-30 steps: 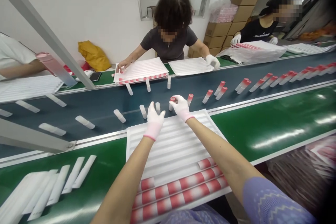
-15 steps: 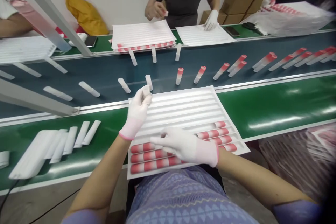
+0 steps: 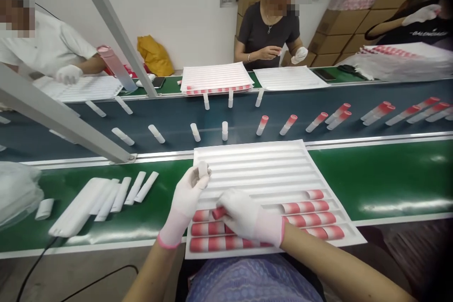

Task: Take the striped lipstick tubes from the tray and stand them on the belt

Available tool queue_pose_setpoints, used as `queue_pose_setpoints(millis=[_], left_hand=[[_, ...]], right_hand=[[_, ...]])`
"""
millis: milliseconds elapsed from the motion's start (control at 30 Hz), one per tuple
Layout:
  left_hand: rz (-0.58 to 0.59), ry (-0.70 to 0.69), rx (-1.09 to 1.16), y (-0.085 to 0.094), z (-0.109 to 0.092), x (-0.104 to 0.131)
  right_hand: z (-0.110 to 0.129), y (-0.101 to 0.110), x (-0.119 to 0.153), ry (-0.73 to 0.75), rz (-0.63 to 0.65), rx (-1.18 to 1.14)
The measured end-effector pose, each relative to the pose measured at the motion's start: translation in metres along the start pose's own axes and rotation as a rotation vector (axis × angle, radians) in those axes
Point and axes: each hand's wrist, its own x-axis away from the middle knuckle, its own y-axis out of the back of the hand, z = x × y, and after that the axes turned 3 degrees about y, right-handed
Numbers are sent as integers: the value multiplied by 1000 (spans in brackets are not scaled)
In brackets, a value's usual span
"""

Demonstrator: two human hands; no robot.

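My left hand (image 3: 187, 193), in a white glove, is closed around a short white tube piece (image 3: 203, 169) above the left edge of a white ridged tray (image 3: 255, 155). Lower on the tray, my right hand (image 3: 244, 214), also gloved, pinches a red cap (image 3: 218, 213) over the filled rows. Red-and-white caps (image 3: 207, 244) lie end to end in the grooves nearest my body. The upper grooves show bare white. Beyond the tray, plain white tubes (image 3: 225, 130) and red-topped tubes (image 3: 262, 125) stand on the dark belt (image 3: 244, 104).
Several white tubes (image 3: 121, 194) lie on the green bench at left, beside a white flat device (image 3: 78, 207) with a cable. A slanted metal post (image 3: 102, 134) rises there. Across the belt, co-workers sit behind stacked trays (image 3: 215, 75); cardboard boxes (image 3: 339, 28) are piled behind.
The view has tilted up and shifted left. My left hand has drawn back from the belt edge toward me. My right hand now has a red cap in its fingers.
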Motion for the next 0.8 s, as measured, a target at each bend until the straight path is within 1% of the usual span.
queue_pose_setpoints(millis=[33,100,133,167,200,233,300,367,467,567,633,667,733,767,800], left_hand=[[13,1,-5,-3,-1,2],[63,16,-12,-10,-3,6],[95,28,-14,-15,-5,7],[123,38,-13,-20,-7,9],[146,46,-9,-25,-9,10],[161,52,-11,-31,-11,11],[168,59,-52,-41,-16,13],[152,56,-135,-50,-21,14],[120,34,-247,-57,-27,13],[137,10,-279,-62,-28,12],[132,-18,-284,-64,-29,11],[110,-35,-288,-65,-29,11],[76,-47,-290,-67,-28,11],[98,-43,-272,-67,-28,11],[160,-33,-245,-66,-27,11]], right_hand=[[1,10,0,-59,-97,-135],[3,32,-3,-176,-348,-435],[3,43,-5,-206,-472,-572],[4,53,-7,-207,-568,-669],[4,61,-9,-193,-632,-736],[4,67,-11,-180,-666,-773],[5,74,-12,-186,-665,-771],[6,78,-11,-226,-645,-715],[4,85,-5,-251,-630,-641],[1,93,1,-181,-546,-538],[0,95,3,-148,-493,-485],[0,94,3,-160,-491,-465],[2,91,2,-216,-538,-437],[4,89,1,-236,-565,-426],[6,88,1,-236,-580,-418]])
